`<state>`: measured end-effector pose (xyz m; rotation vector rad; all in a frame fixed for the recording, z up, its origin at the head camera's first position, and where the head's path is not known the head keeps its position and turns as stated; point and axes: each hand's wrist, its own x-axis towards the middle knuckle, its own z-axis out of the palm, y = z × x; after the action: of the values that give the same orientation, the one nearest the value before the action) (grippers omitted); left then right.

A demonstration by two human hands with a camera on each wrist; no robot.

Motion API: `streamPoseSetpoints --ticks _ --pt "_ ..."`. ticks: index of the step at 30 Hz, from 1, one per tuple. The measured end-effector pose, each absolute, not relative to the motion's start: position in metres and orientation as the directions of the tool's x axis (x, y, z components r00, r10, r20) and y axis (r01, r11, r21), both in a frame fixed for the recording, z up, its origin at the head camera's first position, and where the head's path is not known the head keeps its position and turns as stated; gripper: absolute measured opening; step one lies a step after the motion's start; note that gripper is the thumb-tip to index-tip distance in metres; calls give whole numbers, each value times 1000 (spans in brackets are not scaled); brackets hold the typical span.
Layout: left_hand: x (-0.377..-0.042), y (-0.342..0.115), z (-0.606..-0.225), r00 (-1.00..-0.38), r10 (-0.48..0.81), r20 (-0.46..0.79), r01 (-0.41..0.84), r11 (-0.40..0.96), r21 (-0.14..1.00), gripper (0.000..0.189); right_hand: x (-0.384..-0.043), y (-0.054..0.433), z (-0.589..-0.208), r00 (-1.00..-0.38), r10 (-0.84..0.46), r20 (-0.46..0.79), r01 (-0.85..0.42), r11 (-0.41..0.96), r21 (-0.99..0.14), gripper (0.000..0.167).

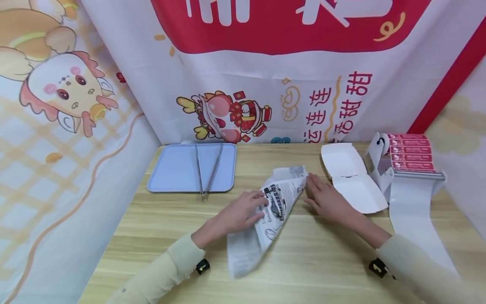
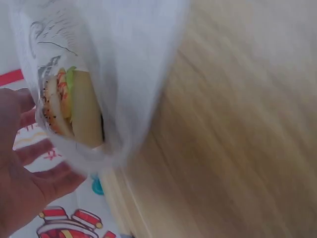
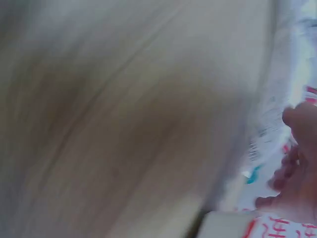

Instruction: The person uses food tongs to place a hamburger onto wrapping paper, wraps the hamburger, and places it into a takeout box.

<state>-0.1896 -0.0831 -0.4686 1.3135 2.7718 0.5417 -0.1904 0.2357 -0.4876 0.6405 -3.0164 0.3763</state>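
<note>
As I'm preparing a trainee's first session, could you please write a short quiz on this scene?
1. Multiple choice: what lies across the blue tray?
A) a knife
B) metal tongs
C) a spoon

2. True or false: the white box beside the roll of red labels is shut.

3. Fill in the blank: in the left wrist view, the printed paper lies around a ____.

Key:
1. B; the joined end sticks out past the tray's near edge.
2. False; it is spread open.
3. Filled bun; black specks and something green show.
</note>
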Motion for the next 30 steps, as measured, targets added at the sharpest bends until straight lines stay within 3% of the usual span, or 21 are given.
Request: streamPoseSetpoints --ticks 5,10,13,15,17,19,22,26,30 --pt "-176 -72 -464 -638 766 81 740 580 340 39 -167 218 -462 -945 -288 152 -325 804 -498 69" --pt "-177 -69 -466 -654 749 103 711 563 422 38 -148 184 -456 -891 -448 78 -432 782 -449 77" --pt "-182 -74 -472 -773 629 88 549 591 591 40 -142 175 -462 -871 -492 16 -457 796 -396 80" --pt "-185 -75 -476 -851 526 7 360 574 736 43 -140 174 -466 -874 -486 -1 -449 809 -380 82" --pt "-188 -78 -481 -887 447 -118 138 499 856 47 -140 173 -467 -876 -482 -5 -443 809 -386 85" --pt "-189 -74 -486 -869 431 -243 -38 431 901 54 -139 174 -468 -870 -493 -12 -444 793 -416 91" --pt "-192 -64 -492 -826 451 -338 -186 349 919 61 -139 176 -467 -857 -514 -30 -438 759 -481 104" --pt "-192 -56 -499 -805 471 -361 -266 258 929 53 -139 176 -467 -847 -530 -48 -424 726 -542 119" --pt "-191 -52 -504 -805 480 -350 -292 194 937 51 -138 177 -467 -855 -515 -64 -397 728 -559 117"
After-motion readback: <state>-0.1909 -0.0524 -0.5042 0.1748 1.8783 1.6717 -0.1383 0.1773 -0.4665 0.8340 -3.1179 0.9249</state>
